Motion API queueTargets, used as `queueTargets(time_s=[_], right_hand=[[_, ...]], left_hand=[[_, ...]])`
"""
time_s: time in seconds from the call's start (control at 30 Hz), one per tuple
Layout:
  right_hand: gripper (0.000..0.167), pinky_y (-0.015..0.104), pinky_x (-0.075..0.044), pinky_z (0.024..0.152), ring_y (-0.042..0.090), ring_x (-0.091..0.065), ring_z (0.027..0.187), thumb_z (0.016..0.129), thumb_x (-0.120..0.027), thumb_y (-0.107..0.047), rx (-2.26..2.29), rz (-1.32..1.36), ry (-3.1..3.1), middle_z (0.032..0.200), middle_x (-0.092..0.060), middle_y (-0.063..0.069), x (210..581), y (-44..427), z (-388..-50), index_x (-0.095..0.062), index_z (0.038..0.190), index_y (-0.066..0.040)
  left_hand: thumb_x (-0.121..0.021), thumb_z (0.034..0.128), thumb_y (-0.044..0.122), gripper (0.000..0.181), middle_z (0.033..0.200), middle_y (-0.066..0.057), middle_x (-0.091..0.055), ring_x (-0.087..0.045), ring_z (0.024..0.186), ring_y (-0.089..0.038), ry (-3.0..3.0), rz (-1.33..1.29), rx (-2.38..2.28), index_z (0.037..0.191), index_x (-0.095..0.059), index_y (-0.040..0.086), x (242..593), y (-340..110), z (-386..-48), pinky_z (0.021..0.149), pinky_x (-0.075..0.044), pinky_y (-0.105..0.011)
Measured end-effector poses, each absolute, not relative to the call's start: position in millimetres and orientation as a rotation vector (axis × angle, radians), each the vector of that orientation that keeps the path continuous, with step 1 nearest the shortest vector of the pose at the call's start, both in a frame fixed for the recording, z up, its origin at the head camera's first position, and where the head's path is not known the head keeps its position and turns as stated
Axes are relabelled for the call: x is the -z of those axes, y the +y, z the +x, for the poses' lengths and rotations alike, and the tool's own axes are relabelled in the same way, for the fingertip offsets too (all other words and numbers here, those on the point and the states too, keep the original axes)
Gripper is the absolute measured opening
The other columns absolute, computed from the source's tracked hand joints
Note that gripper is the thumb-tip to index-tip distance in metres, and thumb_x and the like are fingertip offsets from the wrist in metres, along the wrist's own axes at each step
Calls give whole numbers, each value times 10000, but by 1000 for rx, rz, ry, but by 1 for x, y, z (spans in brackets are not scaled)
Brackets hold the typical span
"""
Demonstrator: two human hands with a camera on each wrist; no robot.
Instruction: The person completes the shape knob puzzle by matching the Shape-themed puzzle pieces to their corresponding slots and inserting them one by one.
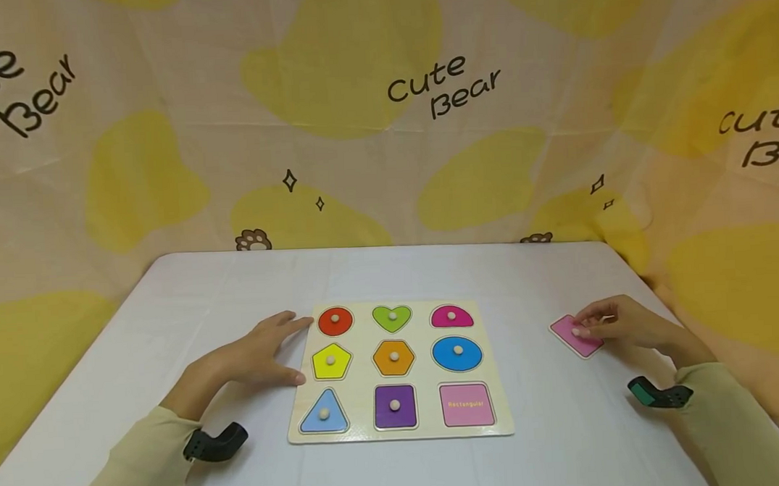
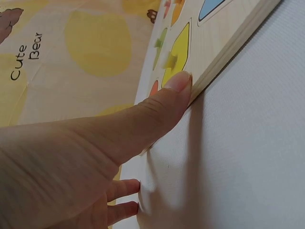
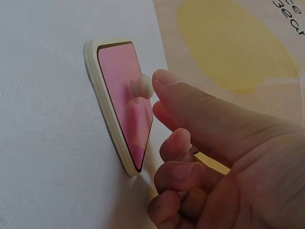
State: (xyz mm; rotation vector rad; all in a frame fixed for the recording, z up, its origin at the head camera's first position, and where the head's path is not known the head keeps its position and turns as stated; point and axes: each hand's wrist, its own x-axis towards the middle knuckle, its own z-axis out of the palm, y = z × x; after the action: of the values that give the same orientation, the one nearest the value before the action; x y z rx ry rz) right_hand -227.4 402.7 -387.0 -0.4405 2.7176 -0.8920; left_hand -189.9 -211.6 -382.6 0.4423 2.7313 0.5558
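A wooden shape board (image 1: 364, 407) lies on the white table. My left hand (image 1: 257, 357) is spread along its left side, thumb (image 2: 178, 83) against the edge near the yellow pentagon (image 2: 178, 50). One outstretched finger reaches the board's upper left corner in the head view. To the right, a pink rectangular piece (image 3: 124, 95) with a round wooden knob (image 3: 143, 88) lies on the table, apart from the board. My right hand (image 1: 621, 323) is right over it. The thumb tip is beside the knob, seemingly just short of it, and the other fingers curl loosely.
Knobbed pieces fill most of the board, among them a red circle (image 1: 328, 325), an orange hexagon (image 1: 385, 366) and a purple square (image 1: 387, 419). The lower right recess (image 1: 467, 417) is pink, printed "Rectangular". Behind the table hangs a patterned cloth (image 1: 359, 150).
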Motion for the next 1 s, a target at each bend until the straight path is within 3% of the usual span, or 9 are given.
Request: queueTargets(time_s=[0.4,0.73,1.0], right_hand=[[251,201,-405,634,22,-480,800,923,-738,-180,999,-379,2658,809,-512,-60,394,401,-231,-705,1090,5],[186,210,-404,611,36,-472,777,924,-737,-160,1018,-398,2647,770,-541,-62,393,400,-231,-748,1015,2],[218,201,-429,619,34,-486,786,935,-729,-184,1014,-386,2648,816,-615,-71,389,399,-231,-758,1050,-1]], left_hand=[[-841,769,470,984,1636,-271,-242,-222,1489,-531,2728,436,-548,1576,-356,187,383,-213,-191,1108,-319,-759],[-844,765,465,987,1634,-273,-244,-226,1487,-530,2735,428,-545,1576,-355,185,381,-212,-191,1103,-321,-763],[-851,761,459,994,1626,-284,-247,-229,1477,-541,2727,456,-543,1575,-355,176,380,-212,-189,1099,-329,-761]])
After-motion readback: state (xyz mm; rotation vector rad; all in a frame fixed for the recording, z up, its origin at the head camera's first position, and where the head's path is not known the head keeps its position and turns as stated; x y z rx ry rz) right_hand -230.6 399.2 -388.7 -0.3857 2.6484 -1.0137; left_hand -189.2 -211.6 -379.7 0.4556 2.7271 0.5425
